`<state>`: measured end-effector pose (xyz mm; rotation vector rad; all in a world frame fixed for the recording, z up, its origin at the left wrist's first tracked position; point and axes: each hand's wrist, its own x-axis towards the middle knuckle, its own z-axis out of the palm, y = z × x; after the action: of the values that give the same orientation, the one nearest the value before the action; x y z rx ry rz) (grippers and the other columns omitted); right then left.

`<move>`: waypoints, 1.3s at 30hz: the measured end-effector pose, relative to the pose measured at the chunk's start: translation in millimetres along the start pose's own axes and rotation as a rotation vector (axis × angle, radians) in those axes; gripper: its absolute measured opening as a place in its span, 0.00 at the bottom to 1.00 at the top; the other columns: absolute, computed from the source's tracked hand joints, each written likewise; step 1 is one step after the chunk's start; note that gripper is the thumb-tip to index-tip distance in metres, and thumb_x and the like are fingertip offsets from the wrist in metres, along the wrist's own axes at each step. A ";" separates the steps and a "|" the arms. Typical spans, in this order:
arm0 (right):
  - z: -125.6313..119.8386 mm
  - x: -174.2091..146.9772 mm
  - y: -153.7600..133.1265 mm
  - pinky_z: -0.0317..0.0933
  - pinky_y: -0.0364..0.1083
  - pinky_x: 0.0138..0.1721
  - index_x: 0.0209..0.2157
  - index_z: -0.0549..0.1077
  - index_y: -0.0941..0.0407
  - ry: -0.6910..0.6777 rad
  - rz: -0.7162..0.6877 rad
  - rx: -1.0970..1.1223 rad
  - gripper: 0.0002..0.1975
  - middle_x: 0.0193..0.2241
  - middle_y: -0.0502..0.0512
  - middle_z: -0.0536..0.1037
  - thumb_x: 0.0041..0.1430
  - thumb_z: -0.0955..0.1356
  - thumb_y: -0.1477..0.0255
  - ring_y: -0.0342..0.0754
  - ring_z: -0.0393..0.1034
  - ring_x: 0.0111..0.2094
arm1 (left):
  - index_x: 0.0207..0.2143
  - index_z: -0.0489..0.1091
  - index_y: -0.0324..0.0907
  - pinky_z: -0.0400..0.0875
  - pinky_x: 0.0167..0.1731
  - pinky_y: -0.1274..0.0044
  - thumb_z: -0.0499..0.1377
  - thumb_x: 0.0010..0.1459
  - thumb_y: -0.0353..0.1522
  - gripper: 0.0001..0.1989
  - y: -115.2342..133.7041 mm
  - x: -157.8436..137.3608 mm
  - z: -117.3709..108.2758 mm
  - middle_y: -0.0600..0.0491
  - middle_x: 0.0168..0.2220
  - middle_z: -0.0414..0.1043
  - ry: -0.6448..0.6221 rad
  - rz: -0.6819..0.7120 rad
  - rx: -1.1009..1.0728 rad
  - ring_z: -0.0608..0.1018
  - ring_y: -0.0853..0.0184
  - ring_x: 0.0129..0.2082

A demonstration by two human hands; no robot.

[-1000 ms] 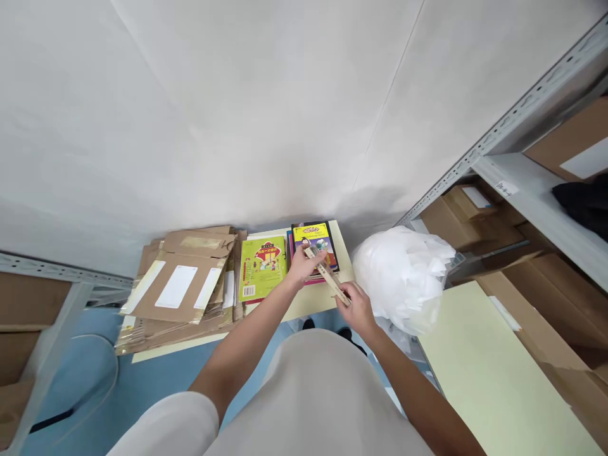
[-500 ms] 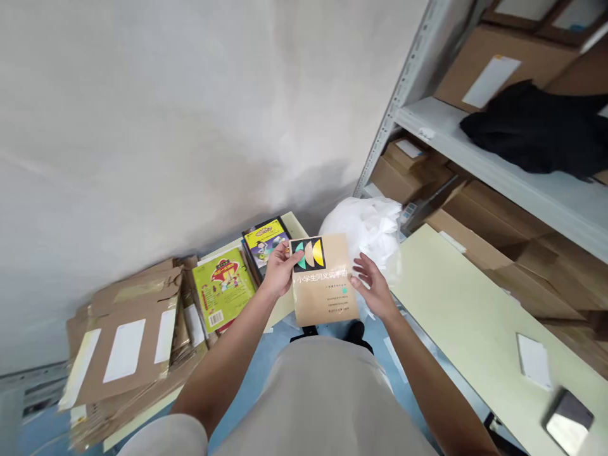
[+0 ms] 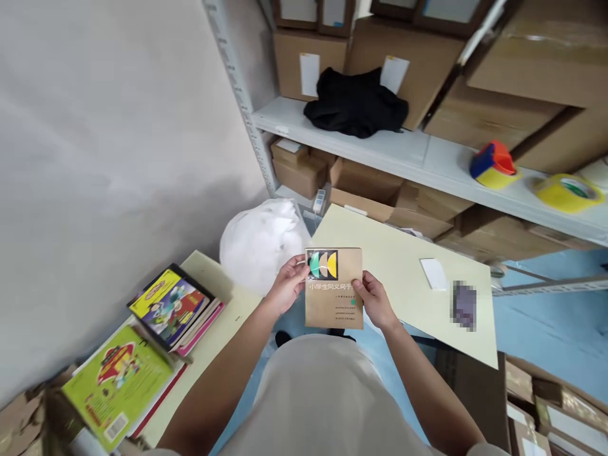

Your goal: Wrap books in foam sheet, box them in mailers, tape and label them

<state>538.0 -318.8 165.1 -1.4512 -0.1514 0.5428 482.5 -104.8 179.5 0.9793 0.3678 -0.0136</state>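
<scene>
A tan book [image 3: 330, 306] with a black panel of green, tan and yellow shapes is held up in front of my body, its cover facing me. On its left edge, my left hand [image 3: 289, 282] is closed, thumb over the cover. Along the right edge, my right hand [image 3: 375, 299] also grips it, thumb on the front. To the left, a pile of books [image 3: 173, 307] with a colourful cover lies on a pale table [image 3: 216, 329]. Closer to me is a green book [image 3: 116, 383] on another stack.
A white plastic bag [image 3: 263, 244] bulges behind my left hand. To the right, a second pale table [image 3: 403, 253] bears a white card [image 3: 432, 273] and a pixelated dark object [image 3: 464, 305]. Metal shelving [image 3: 413, 149] holds boxes, black cloth [image 3: 356, 104] and tape rolls [image 3: 567, 193]. Cartons [image 3: 546, 405] stand lower right.
My view has swung right toward the second table and shelves, with the tan book carried along. My right hand, just off the book's edge before, has closed on it.
</scene>
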 end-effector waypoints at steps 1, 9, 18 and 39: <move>-16.9 -2.0 -0.8 0.65 0.45 0.34 0.36 0.69 0.54 0.057 0.004 0.023 0.15 0.34 0.53 0.78 0.54 0.69 0.57 0.47 0.72 0.34 | 0.44 0.68 0.42 0.71 0.31 0.78 0.69 0.45 0.40 0.25 -9.8 5.6 11.8 0.50 0.38 0.76 -0.021 -0.032 0.060 0.78 0.67 0.33; -115.3 -19.6 -9.3 0.68 0.47 0.29 0.38 0.67 0.53 0.364 0.022 0.140 0.19 0.34 0.54 0.79 0.52 0.69 0.54 0.50 0.73 0.32 | 0.39 0.75 0.42 0.71 0.35 0.76 0.67 0.45 0.41 0.18 -78.1 23.8 82.6 0.50 0.37 0.77 -0.124 -0.189 0.423 0.77 0.66 0.34; -180.6 -2.7 -23.9 0.69 0.46 0.31 0.48 0.68 0.51 0.456 -0.064 0.063 0.25 0.42 0.55 0.77 0.54 0.66 0.51 0.50 0.72 0.39 | 0.36 0.77 0.41 0.71 0.33 0.76 0.67 0.45 0.40 0.16 -93.2 54.8 107.5 0.49 0.35 0.78 -0.187 -0.235 0.468 0.77 0.66 0.32; -213.4 51.6 -36.5 0.70 0.47 0.33 0.46 0.72 0.50 0.493 0.032 0.115 0.18 0.35 0.51 0.76 0.55 0.66 0.59 0.45 0.73 0.33 | 0.44 0.69 0.43 0.71 0.34 0.76 0.67 0.45 0.40 0.23 -92.6 131.4 92.3 0.52 0.34 0.75 -0.235 -0.316 0.350 0.76 0.70 0.32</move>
<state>681.6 -488.8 160.3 -1.4342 0.2892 0.2035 617.1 -211.7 110.1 1.2409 0.3050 -0.4898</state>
